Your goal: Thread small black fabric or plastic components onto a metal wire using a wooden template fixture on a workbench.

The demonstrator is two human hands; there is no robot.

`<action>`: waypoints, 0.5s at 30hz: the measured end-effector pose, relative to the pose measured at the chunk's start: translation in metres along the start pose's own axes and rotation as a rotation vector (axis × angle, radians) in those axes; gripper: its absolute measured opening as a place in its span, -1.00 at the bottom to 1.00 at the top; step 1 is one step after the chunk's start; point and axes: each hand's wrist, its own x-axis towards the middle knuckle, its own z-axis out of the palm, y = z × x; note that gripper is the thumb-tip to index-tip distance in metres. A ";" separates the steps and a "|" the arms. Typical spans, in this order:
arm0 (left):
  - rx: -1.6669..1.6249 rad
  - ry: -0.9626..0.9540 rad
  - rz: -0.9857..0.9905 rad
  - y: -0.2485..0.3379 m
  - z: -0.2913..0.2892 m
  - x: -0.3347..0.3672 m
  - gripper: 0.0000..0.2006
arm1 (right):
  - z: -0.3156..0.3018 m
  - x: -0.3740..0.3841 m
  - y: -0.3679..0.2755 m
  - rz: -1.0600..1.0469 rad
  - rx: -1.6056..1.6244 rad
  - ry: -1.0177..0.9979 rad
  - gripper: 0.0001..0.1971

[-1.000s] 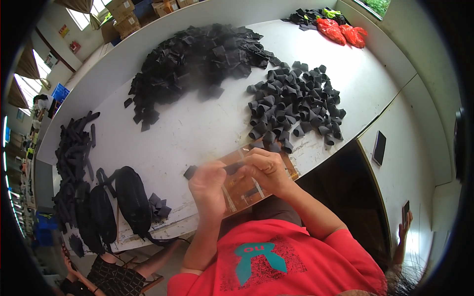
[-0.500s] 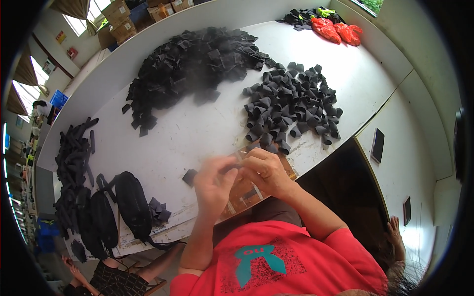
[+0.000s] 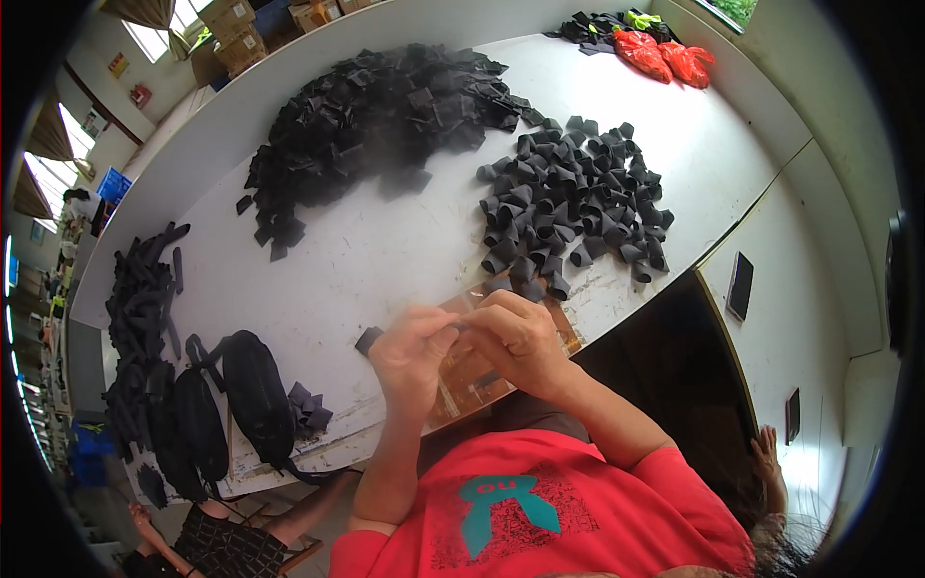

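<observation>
My left hand (image 3: 412,354) and my right hand (image 3: 518,339) meet over a brown taped board (image 3: 462,397) at the table's near edge. Both have fingertips pinched together. Between them only a sliver of something dark shows, too covered by the fingers to name. Just left of my left hand lies a small black fabric piece (image 3: 367,340). Beyond my right hand is a heap of black folded, looped fabric pieces (image 3: 568,207), some reaching the board. A larger pile of flat black fabric pieces (image 3: 376,120) spreads farther back.
On the left lie black rolled strips (image 3: 145,299), black pouches (image 3: 258,400) and a small black cluster (image 3: 308,411). Red plastic bags (image 3: 644,56) sit at the far right. Phones (image 3: 740,286) rest on the right-hand table. Other people's hands (image 3: 766,458) show at both lower sides.
My hands stay together over the board, with small finger movements. The view has shifted slightly. The piles look the same.
</observation>
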 end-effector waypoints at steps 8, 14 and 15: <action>0.137 -0.066 0.039 0.003 0.001 -0.001 -0.91 | 0.010 -0.011 0.015 -0.040 0.043 0.064 -0.85; 0.337 -0.016 -0.086 -0.005 -0.009 -0.013 -0.93 | 0.018 -0.008 0.014 -0.124 -0.006 0.069 -0.81; 0.262 -0.001 -0.090 -0.009 -0.006 -0.015 -0.92 | 0.016 -0.008 0.014 -0.122 -0.014 0.080 -0.81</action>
